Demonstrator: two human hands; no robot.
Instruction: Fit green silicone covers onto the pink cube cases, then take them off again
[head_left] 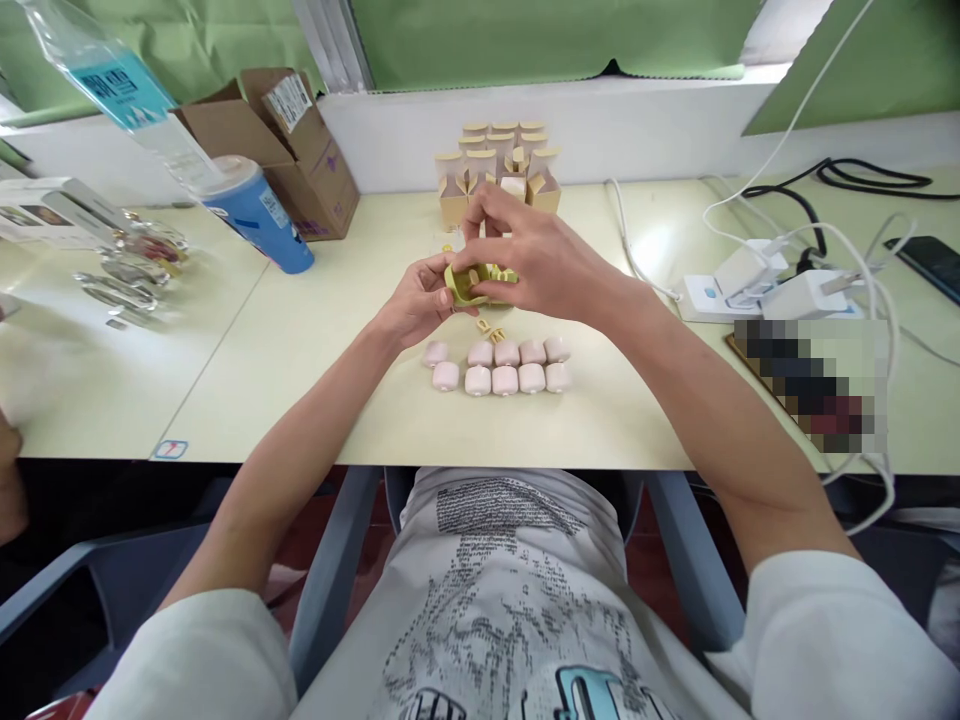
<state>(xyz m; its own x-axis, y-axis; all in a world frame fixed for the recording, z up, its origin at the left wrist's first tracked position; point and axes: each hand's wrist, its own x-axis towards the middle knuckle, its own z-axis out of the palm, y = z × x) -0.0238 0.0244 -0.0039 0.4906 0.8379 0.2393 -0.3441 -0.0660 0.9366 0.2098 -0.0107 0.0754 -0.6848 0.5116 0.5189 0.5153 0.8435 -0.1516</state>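
Note:
My left hand (420,298) grips a small yellow-green case (456,286) from its left side, above the table. The case looks hollow, its opening tilted toward my right hand (540,255). My right fingers are curled at the case, with some tips inside its rim. Whether they pinch anything else there is hidden. More small yellow pieces show partly behind my right fingers. Just below the hands lies a little yellow looped strap (491,330). Closer to me, several pale pink rounded cases (505,380) sit in two rows.
Several small open yellow cartons (544,190) stand by the wall. At left are a brown cardboard box (319,170), blue cup (262,220), clear bottle (131,95) and glassware (127,275). A power strip (705,298) with chargers and cables, and a phone (930,265), lie right.

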